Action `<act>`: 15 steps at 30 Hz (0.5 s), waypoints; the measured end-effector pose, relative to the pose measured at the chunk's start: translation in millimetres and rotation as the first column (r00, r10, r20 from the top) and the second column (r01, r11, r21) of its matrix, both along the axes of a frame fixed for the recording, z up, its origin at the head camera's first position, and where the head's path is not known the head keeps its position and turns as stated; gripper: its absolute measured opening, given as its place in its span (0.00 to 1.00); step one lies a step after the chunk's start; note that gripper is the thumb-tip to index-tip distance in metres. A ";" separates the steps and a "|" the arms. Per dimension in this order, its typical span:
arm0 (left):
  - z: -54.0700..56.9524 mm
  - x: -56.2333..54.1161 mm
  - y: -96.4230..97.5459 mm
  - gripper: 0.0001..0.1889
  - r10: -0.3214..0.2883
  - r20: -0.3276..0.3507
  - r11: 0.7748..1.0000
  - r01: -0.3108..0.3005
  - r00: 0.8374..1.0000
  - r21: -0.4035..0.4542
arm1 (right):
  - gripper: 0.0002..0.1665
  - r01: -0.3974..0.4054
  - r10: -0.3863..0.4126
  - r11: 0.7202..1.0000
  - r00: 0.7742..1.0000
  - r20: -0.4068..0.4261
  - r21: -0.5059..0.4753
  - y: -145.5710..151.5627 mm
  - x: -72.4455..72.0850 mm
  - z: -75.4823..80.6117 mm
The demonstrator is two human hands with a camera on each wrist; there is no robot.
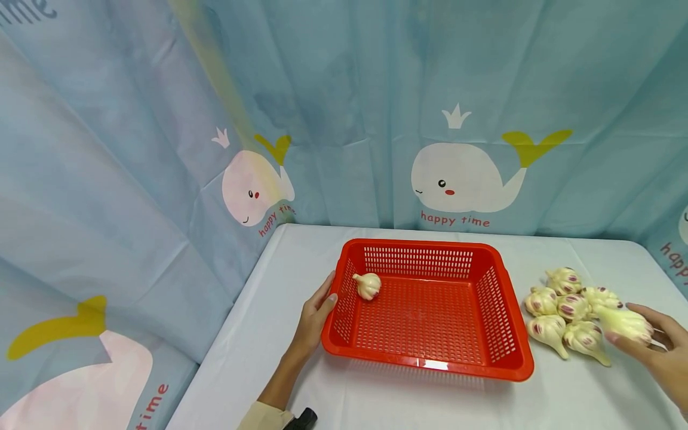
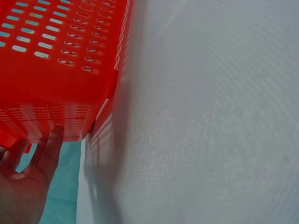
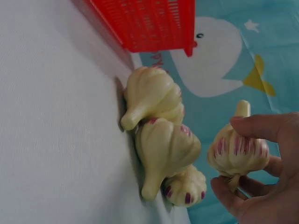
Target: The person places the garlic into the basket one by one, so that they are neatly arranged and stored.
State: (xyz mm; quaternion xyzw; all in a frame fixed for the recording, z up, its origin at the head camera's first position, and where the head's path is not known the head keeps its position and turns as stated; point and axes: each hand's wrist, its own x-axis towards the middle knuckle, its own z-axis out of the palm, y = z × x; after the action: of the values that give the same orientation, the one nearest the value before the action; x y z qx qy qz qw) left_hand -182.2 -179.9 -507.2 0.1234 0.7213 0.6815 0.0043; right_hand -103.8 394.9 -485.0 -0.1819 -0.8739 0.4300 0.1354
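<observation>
My left hand (image 1: pixel 314 313) is at the left side of a red plastic basket (image 1: pixel 424 361), thumb at the rim. In the left wrist view its fingers (image 2: pixel 51 151) lie fairly straight against the outer wall. Inside the basket, near its left wall, sits one white garlic bulb (image 1: pixel 368 286). Off to the right, my right hand (image 1: pixel 666 349) pinches another garlic bulb (image 3: pixel 239 151) between thumb and fingers, its stem upward in the right wrist view. That held bulb is raised beside a cluster of several purple-streaked garlic bulbs (image 1: pixel 573 307).
The basket and the cluster stand on a table with a white cloth (image 1: pixel 301 251). A blue curtain (image 1: pixel 344 119) printed with whales hangs behind the table and along its left side. The cluster lies close to the basket's right wall.
</observation>
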 end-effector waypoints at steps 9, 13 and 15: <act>1.0 1.1 0.6 0.31 0.015 0.004 1.000 -0.014 1.000 -0.013 | 0.46 -0.048 0.052 0.997 0.997 0.064 -0.064 -14.9 -8.1 8.3; 0.1 0.5 0.3 0.31 0.015 0.002 1.000 -0.015 1.000 -0.012 | 0.47 -0.078 0.079 0.997 0.996 0.043 -0.026 -21.7 -13.5 12.3; -0.1 0.3 0.3 0.31 0.016 0.001 1.000 -0.016 1.000 -0.009 | 0.44 -0.105 0.105 0.994 0.994 0.008 -0.012 -25.2 -15.1 14.6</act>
State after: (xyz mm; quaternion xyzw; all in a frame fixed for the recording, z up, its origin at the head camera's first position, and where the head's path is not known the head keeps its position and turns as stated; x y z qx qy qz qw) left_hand -181.8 -179.6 -507.3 0.1173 0.7253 0.6784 -0.0001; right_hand -118.9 369.7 -470.3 -0.1384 -0.8803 0.4408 0.1081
